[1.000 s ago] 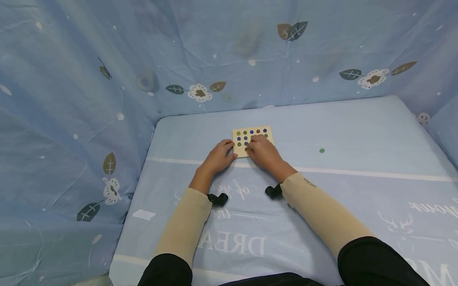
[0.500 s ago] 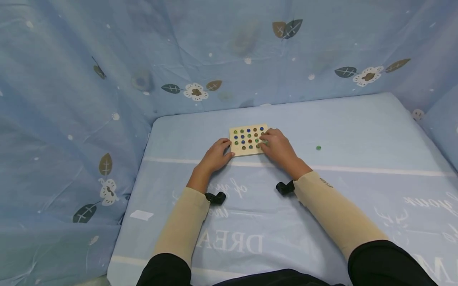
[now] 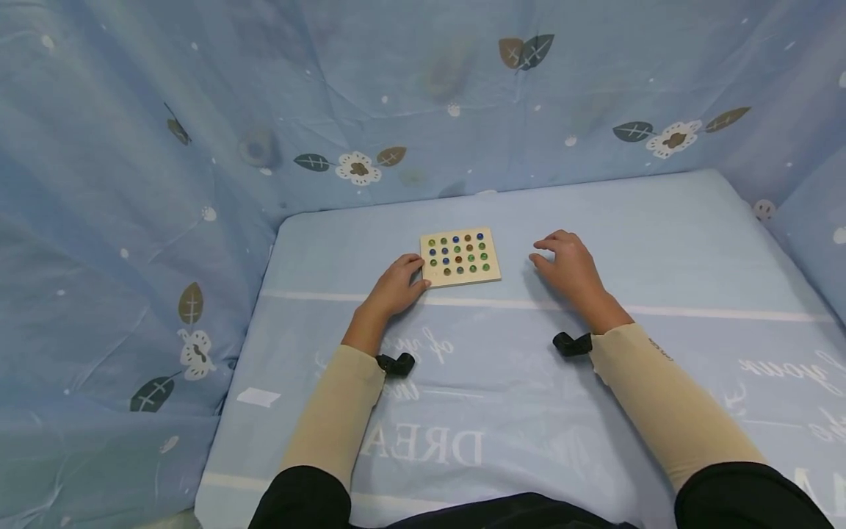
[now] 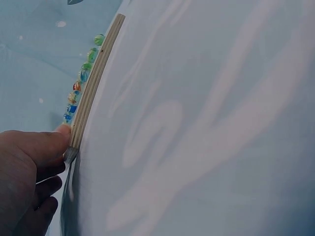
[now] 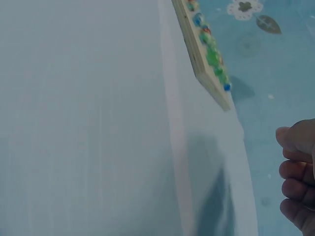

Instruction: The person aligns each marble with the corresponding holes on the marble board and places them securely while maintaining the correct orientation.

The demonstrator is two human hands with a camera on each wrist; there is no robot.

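Observation:
A pale wooden board (image 3: 465, 278) lies flat on the bed, with rows of coloured glass marbles (image 3: 459, 259) set in its top. My left hand (image 3: 395, 286) holds the board at its left edge, thumb at the near corner. In the left wrist view, a digit meets the end of the board's layered edge (image 4: 96, 83). To the right of the board, my right hand (image 3: 570, 266) hovers apart from it. A gap shows between its thumb and index finger, with nothing held there. The loose green marble seen earlier is hidden, apparently by the right hand.
Light blue printed bedding (image 3: 661, 242) covers the flat surface. Patterned blue fabric (image 3: 423, 95) hangs along the back and left side. A white patch (image 3: 258, 397) lies at the left. Black wrist cameras (image 3: 396, 365) sit under both wrists.
My right hand has left the board and moved right, toward where the loose green marble was seen. More marbles on the board are uncovered. The left hand stays at the board's edge.

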